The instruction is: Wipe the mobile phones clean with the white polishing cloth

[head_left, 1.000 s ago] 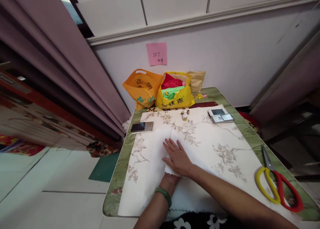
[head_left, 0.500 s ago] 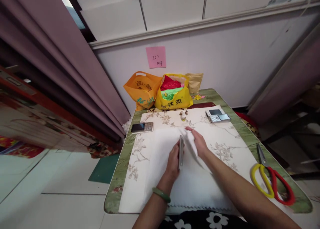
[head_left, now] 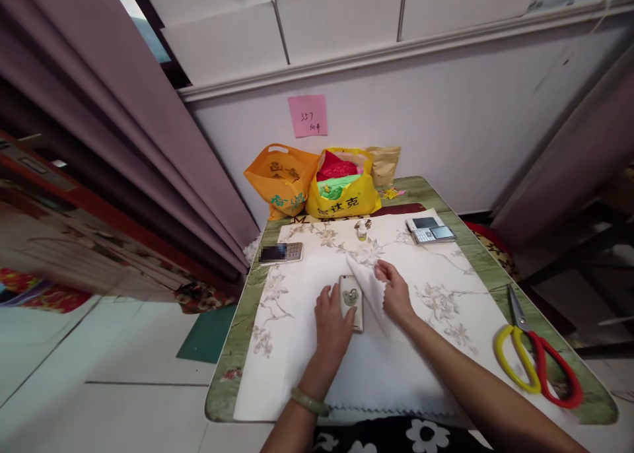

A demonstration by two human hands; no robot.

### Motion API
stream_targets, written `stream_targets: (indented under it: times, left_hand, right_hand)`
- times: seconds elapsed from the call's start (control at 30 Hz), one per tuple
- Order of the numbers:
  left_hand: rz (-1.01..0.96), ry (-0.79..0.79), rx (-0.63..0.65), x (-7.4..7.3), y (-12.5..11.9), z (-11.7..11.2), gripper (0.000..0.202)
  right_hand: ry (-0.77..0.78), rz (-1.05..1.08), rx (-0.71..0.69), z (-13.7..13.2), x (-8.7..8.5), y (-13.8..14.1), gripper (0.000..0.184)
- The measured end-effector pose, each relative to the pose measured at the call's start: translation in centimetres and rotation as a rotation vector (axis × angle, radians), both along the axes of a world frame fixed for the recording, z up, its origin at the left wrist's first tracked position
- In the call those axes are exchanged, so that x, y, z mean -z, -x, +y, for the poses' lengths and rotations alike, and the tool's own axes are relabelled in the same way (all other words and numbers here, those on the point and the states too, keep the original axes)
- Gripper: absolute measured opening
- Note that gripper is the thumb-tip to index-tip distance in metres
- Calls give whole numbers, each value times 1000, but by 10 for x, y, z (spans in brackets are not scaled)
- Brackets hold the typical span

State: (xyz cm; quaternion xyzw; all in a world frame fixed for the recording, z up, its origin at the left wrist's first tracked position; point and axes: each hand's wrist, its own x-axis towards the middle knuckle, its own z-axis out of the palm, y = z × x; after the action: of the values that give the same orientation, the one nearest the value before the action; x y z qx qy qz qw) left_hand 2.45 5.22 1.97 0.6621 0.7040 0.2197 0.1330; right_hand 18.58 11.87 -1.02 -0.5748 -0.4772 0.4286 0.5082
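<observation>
A pale smartphone (head_left: 351, 298) with a heart-like emblem on its back lies face down on a white cloth (head_left: 391, 380) with a zigzag edge. My left hand (head_left: 333, 321) rests at the phone's left side, fingers apart, its thumb touching the back of the phone. A green bangle (head_left: 310, 401) circles the left wrist. To the right of the phone, my right hand (head_left: 397, 294) has curled fingers against a lifted flap of the cloth, which stands between hand and phone. How the lower fingers grip the flap is partly hidden.
On the green table (head_left: 225, 347) are a floral mat (head_left: 272, 308), large scissors (head_left: 539, 357) at right, a keypad phone (head_left: 282, 252) at left, two more phones (head_left: 430, 230) at back right and a small bottle (head_left: 362, 232). An orange bag (head_left: 282, 182) and yellow bag (head_left: 347, 202) stand behind.
The phone, held on edge in my left hand, now lies flat on the cloth. My left fingers have spread. The right hand has shifted slightly right and down with the cloth flap.
</observation>
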Motion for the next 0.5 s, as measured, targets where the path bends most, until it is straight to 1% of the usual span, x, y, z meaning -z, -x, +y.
stream_targets:
  times: [0.03,0.1,0.17,0.2,0.27,0.3,0.37,0.43,0.5]
  left_hand:
    - [-17,-1,14,0,5,-4,59]
    - [-56,-25,37,4,8,-8,56]
    - [-92,-59,63,7,4,-7,55]
    - [-103,-62,77,8,0,-4,56]
    - [-106,-35,114,8,-7,4,57]
    - [-97,-15,135,7,-10,8,53]
    - [-74,13,180,5,-12,16,40]
    - [-86,10,219,4,-10,22,30]
    - [-161,-17,273,7,-3,26,26]
  right_hand:
    - [-36,-88,-21,-7,-1,-1,42]
    - [-127,-245,-106,-21,-3,-2,35]
    - [-213,-349,-194,-32,-4,0,35]
    - [-226,-366,-219,-36,-5,2,35]
    - [-196,-354,-232,-41,-4,6,34]
    - [-166,-333,-235,-42,-4,7,34]
    - [-109,-296,-250,-42,-3,8,34]
    - [-79,-290,-272,-40,-2,8,34]
    - [-73,-317,-277,-39,-1,8,32]
